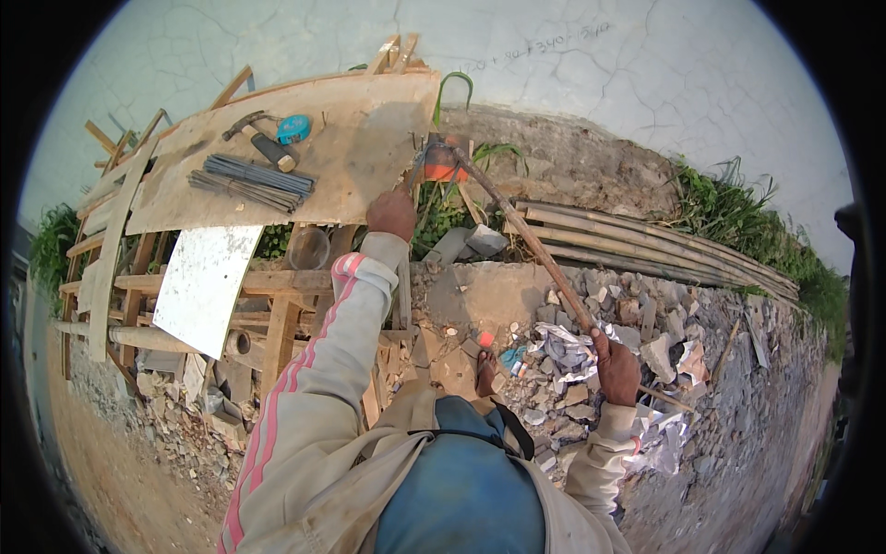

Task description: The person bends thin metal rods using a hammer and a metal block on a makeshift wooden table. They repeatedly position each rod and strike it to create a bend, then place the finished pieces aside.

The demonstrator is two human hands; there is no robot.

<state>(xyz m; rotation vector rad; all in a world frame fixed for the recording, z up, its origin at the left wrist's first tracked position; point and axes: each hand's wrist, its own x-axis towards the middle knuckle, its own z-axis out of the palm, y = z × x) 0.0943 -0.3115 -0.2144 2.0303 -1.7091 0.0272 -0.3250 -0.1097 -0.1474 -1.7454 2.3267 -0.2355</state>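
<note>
My right hand (616, 367) is closed around the lower end of a long rusty bar (531, 240). The bar slants up and left to the right end of a plywood board (369, 120), where its top meets a small metal piece beside an orange-red patch (441, 164). My left hand (392, 214) is a fist at the board's near right corner; what it grips is hidden by the fingers. On the board lie a claw hammer (272, 150) with a dark handle, a blue tape measure (293, 129) and a bundle of cut metal rods (254, 180).
A rough timber frame (281, 332) holds up the board, with a white panel (208, 286) leaning on it. Bamboo poles (637, 240) lie at the right along a cracked wall (554, 65). Broken rubble (572, 397) and silvery foil (568, 355) cover the ground near my bare foot (486, 372).
</note>
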